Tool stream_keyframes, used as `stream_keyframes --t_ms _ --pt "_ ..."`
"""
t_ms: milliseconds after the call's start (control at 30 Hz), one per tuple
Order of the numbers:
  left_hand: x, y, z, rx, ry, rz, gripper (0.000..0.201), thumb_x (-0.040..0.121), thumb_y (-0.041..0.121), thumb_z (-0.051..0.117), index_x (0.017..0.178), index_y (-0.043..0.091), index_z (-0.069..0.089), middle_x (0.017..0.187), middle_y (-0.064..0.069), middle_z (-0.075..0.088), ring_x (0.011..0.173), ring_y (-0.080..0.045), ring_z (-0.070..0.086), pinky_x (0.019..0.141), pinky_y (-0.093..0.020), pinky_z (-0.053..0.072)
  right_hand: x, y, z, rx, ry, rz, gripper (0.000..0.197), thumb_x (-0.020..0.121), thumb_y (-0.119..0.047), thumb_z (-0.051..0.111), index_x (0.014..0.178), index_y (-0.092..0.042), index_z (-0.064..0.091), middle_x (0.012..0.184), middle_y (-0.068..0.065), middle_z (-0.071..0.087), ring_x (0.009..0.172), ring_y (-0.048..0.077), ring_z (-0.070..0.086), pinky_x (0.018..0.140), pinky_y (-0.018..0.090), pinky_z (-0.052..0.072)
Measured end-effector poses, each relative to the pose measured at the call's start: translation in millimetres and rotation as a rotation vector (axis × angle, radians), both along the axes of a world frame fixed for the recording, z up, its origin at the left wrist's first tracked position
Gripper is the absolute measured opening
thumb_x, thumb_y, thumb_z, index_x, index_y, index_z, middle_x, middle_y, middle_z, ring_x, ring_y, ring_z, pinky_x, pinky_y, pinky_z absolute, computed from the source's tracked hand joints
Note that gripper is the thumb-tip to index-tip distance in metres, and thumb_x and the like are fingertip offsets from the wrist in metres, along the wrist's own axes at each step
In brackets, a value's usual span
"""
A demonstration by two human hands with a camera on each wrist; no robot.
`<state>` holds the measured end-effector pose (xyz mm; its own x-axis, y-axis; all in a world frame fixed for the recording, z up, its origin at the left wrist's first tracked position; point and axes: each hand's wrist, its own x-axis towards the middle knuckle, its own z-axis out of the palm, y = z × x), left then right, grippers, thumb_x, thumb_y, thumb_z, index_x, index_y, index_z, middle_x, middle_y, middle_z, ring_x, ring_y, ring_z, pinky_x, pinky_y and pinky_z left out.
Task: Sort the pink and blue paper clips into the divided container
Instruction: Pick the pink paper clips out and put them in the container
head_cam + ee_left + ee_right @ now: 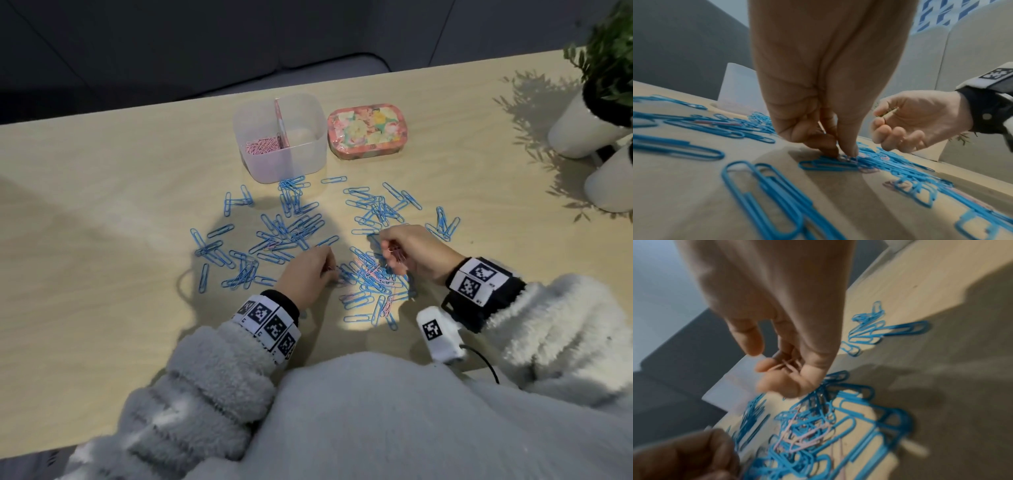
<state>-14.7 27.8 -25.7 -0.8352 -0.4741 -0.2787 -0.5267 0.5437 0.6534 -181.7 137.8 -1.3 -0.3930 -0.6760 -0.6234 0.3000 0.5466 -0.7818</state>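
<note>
The translucent divided container (pixel 310 150) stands at the back of the table, with pink clips (pixel 262 145) in its left compartment. Blue clips (pixel 291 229) lie scattered in front of it, and a tangled pile of blue and pink clips (pixel 370 277) lies between my hands. At the pile's left edge, my left hand (pixel 329 270) pinches a small pink clip (pixel 847 157) between thumb and finger (pixel 851 146). My right hand (pixel 387 248) hovers over the pile with curled fingers (pixel 777 382) holding a few pink clips (pixel 785 365).
A closed floral tin (pixel 364 132) sits right of the container. Two white plant pots (pixel 582 126) stand at the far right. The table's far edge runs just behind the container. A white device (pixel 436 334) with a cable lies near my right wrist.
</note>
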Motion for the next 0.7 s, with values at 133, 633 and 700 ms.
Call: stream_keyframes --t_ms 133,633,700 --pt "3 -9 0 0.147 0.070 0.144 0.009 0.087 0.012 0.056 0.097 0.010 0.058 0.079 0.000 0.058 0.067 -0.009 0.052 0.060 -0.016 0.036 9 -11 -17 0.098 0.710 0.401 0.019 0.077 -0.028 0.071 0.070 -0.021 0.055 0.056 -0.004 0.052 0.053 0.012 0.049 0.056 0.026 0.039" --pt "2 -7 -2 0.020 -0.067 0.115 0.017 0.083 0.031 0.064 0.085 0.015 0.059 0.069 0.007 0.048 0.070 -0.015 0.048 0.065 -0.028 0.036 -10 2 1 0.258 1.025 0.405 0.007 0.078 -0.020 0.059 0.084 -0.023 0.062 0.088 0.003 0.068 0.094 0.031 0.062 0.073 0.033 0.044" --pt "-1 -5 -2 -0.060 -0.062 0.072 0.013 0.083 0.025 0.064 0.087 0.013 0.060 0.074 0.004 0.051 0.080 -0.021 0.053 0.072 -0.031 0.038 7 -2 6 0.188 0.999 0.514 0.005 0.082 -0.022 0.059 0.084 -0.022 0.064 0.080 0.001 0.064 0.090 0.030 0.062 0.070 0.032 0.041"
